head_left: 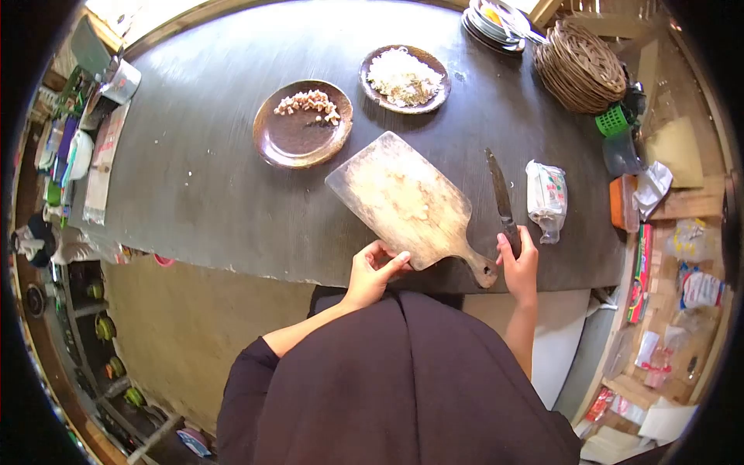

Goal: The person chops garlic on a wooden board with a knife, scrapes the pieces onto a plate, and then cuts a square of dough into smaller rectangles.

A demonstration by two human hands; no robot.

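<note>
My left hand [373, 273] grips the near left edge of a wooden cutting board [387, 186], thumb on top and fingers at its side. Small pale chopped bits [415, 203] lie on the board, whose handle points toward my right hand [518, 260]. That hand is closed round the handle of a knife [500, 186], its dark blade pointing away from me. Beyond the board, a brown plate [291, 147] carries a small heap of diced pinkish-brown pieces [310, 104]. Another brown plate [444, 94] holds a pile of whitish shreds [403, 76].
Right of the knife lies a white plastic packet [547, 198]. Stacked plates [496, 27] and woven rattan plates [577, 66] stand at the back right, near a green basket [611, 121]. A white container [122, 81] sits at the left edge of the dark table [225, 194].
</note>
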